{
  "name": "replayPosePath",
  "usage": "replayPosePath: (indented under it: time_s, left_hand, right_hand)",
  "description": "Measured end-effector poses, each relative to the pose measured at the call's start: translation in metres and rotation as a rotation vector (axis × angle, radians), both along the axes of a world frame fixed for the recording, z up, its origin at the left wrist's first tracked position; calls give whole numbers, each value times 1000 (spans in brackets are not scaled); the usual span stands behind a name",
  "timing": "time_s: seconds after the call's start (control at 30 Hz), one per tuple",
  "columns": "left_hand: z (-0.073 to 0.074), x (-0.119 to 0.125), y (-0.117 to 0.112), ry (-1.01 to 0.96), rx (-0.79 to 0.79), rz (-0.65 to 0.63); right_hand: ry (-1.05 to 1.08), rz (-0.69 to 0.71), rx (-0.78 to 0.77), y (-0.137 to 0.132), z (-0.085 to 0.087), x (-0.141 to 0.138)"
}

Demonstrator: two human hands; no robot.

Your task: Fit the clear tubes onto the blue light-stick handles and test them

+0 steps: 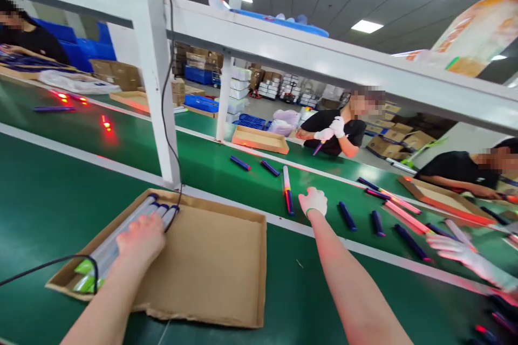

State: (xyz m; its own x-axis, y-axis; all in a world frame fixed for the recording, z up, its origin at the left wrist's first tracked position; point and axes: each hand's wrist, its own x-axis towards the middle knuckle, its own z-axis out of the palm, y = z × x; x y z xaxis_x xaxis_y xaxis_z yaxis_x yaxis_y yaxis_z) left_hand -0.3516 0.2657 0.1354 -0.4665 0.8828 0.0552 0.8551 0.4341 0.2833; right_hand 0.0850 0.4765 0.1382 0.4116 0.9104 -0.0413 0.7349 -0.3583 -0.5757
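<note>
Green conveyor belts fill the factory floor below me: a near belt (52, 199) and a far belt (202, 159), with a white rail (238, 221) between them and a white steel shelf frame (149, 54) overhead. Beyond them I can see blue crates (76, 46), stacked cartons (384, 145) and ceiling lights (366, 26).

On the near belt sits a cardboard tray (206, 264), and a row of light sticks (103, 259) lies at its left side, their blue ends toward the far corner. My left hand (141, 238) rests on top of those sticks, fingers (148, 221) lying over them, though I cannot tell whether they are clenched. My right hand (313, 201), in a white glove with a green cuff, hangs over the far belt just beside a lit stick (287, 191). Its fingers look released, with nothing in them.

More blue-handled sticks (348, 215) lie scattered along the far belt, some glowing pink. Across it, a co-worker (335, 132) in white gloves holds a stick, and another person's gloved hand (465, 252) reaches in at the right.
</note>
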Motion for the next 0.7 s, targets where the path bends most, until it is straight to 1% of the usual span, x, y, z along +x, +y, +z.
replayPosePath:
  time_s: [0.07, 0.1, 0.17, 0.2, 0.27, 0.3, 0.33, 0.4, 0.43, 0.47, 0.53, 0.6, 0.67, 0.7]
  left_hand:
    - [-8, 6, 0, 127, -6, -30]
    - [-9, 9, 0, 142, 21, -48]
    - [-2, 13, -1, 89, 119, -41]
    - [5, 15, -1, 46, 192, -14]
    - [25, 22, -1, -24, 365, 61]
    - [36, 29, -1, -59, 463, 77]
    - [47, 40, 0, -142, 573, 64]
    - [67, 75, 2, -470, 803, -7]
    - [74, 97, 4, -777, 906, -80]
    - [80, 121, 6, -1072, 932, -125]
    - [86, 165, 11, -1516, 873, -93]
    - [87, 197, 18, -1888, 734, -1]
    - [84, 214, 23, -2140, 589, 120]
    - [82, 217, 25, -2221, 541, 177]
  right_hand:
    - [-1, -75, -6, -8, -2, 23]
    - [25, -89, -16, -12, -2, 33]
    - [122, -72, -39, -23, 2, 48]
    - [188, -45, -44, -29, 5, 54]
    - [347, 42, -42, -47, 13, 60]
    - [437, 100, -40, -60, 16, 60]
    - [533, 166, -40, -76, 19, 58]
    - [744, 309, -47, -115, 23, 47]
    - [854, 378, -57, -137, 24, 38]
    - [964, 440, -71, -160, 25, 28]
    - [1169, 521, -105, -207, 24, 3]
    - [1341, 551, -148, -252, 24, -22]
    - [1502, 543, -160, -293, 27, -43]
    - [1563, 510, -151, -311, 29, -51]
